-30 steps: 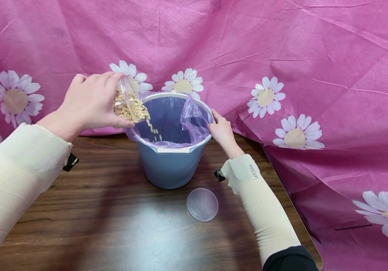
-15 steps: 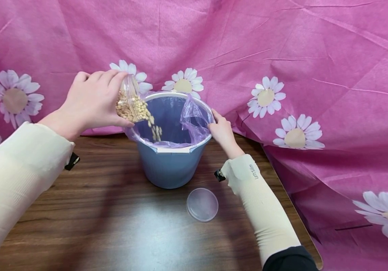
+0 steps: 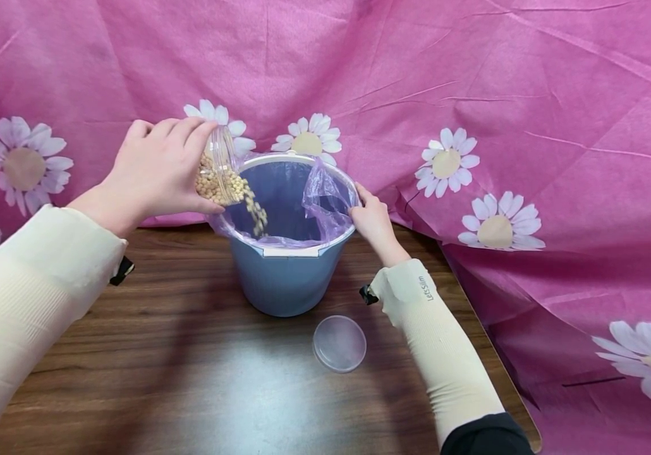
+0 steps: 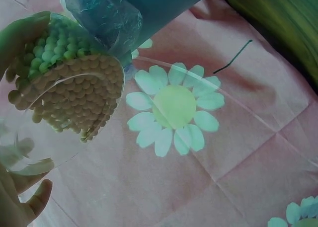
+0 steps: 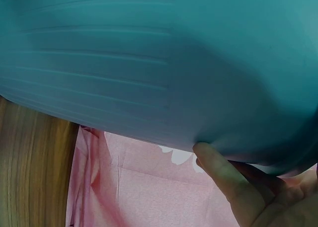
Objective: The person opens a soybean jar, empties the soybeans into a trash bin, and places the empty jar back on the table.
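Observation:
My left hand (image 3: pixel 155 170) grips a clear plastic jar (image 3: pixel 220 145), tipped with its mouth over the left side of a blue bucket (image 3: pixel 285 284). Pale round beans, like soybeans (image 3: pixel 214 183), spill from the mouth in a stream into the bucket. In the left wrist view many beans (image 4: pixel 79 83) still lie against the jar's wall. A thin purple bag (image 3: pixel 328 218) lines the bucket and folds over its white rim. At the right rim, my right hand (image 3: pixel 375 221) holds the bucket's edge; the right wrist view shows a fingertip (image 5: pixel 202 150) against the outer wall.
A clear round lid (image 3: pixel 339 344) lies on the brown wooden table (image 3: pixel 160 354) in front of the bucket. Behind and to the right hangs a pink cloth (image 3: pixel 382 76) with white daisies. The table's edge runs along the right beside my forearm.
The left hand and jar have shifted slightly right and up. Beans keep pouring, and the level in the jar looks a little lower. The right hand, bucket and lid stay put.

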A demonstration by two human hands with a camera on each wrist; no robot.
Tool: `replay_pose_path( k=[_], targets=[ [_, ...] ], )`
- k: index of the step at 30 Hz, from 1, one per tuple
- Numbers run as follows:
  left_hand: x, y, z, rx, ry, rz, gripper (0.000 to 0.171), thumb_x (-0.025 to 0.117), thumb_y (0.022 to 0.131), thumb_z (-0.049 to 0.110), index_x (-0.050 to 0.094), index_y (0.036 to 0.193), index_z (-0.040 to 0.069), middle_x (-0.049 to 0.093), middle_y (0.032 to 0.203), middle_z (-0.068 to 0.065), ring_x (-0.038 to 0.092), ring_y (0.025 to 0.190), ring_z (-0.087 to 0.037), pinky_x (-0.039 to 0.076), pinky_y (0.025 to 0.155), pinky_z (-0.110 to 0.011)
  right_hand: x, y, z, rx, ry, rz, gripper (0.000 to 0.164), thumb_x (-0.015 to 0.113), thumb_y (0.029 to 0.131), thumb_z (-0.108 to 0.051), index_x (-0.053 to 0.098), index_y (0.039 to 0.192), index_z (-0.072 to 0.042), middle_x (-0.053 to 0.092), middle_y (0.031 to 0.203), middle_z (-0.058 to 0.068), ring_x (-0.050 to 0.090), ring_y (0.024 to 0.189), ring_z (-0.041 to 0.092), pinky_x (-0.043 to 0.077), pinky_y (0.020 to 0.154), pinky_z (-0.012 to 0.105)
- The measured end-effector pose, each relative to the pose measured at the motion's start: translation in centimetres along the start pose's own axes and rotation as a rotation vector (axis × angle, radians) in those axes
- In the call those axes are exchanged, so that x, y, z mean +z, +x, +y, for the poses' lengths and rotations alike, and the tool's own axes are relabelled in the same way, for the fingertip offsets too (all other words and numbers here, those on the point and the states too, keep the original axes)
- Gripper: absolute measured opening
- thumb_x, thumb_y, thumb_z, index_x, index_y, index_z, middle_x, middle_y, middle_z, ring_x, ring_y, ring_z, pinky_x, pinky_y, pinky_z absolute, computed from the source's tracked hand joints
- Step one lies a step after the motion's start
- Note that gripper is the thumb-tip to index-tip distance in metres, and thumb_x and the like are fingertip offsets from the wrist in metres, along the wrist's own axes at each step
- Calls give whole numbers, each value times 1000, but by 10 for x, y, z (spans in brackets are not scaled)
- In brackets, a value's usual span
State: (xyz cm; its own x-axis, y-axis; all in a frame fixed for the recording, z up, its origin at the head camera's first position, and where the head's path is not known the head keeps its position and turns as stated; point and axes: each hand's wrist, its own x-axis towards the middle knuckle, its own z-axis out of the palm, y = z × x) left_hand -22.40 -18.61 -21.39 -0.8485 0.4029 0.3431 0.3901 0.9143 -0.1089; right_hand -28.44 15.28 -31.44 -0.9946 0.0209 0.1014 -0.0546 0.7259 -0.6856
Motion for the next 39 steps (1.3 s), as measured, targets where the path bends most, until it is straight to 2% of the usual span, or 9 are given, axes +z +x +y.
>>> replay_pose_path(
  k=[23, 28, 33, 39],
  targets=[
    [9, -2, -3, 80, 11, 56, 125, 87, 54, 55, 27, 154, 9, 38, 151, -17, 35, 135, -44, 34, 91, -62, 1, 1, 1, 3, 1, 5, 71, 55, 82, -14, 41, 152, -16, 49, 149, 15, 48, 136, 37, 39, 112, 49],
    [12, -4, -5, 100, -40, 98, 122, 90, 55, 49, 30, 153, 8, 39, 150, -20, 37, 134, -47, 37, 99, -66, 2, 2, 2, 3, 2, 9, 71, 55, 82, -14, 42, 152, -16, 50, 148, 16, 49, 135, 37, 40, 111, 49],
    [17, -5, -6, 82, -130, 153, 122, 93, 53, 41, 30, 153, 12, 37, 146, -26, 41, 131, -46, 39, 103, -64, 1, 2, 1, 12, 1, 9, 72, 55, 81, -13, 41, 152, -18, 50, 147, 16, 49, 135, 37, 40, 111, 49],
    [23, -5, -6, 103, -145, 222, 119, 92, 51, 39, 35, 146, -3, 44, 138, -28, 43, 127, -45, 36, 110, -56, 1, 1, 0, 21, -5, 4, 72, 55, 81, -13, 41, 152, -17, 49, 148, 17, 49, 135, 37, 40, 111, 49]
  ],
)
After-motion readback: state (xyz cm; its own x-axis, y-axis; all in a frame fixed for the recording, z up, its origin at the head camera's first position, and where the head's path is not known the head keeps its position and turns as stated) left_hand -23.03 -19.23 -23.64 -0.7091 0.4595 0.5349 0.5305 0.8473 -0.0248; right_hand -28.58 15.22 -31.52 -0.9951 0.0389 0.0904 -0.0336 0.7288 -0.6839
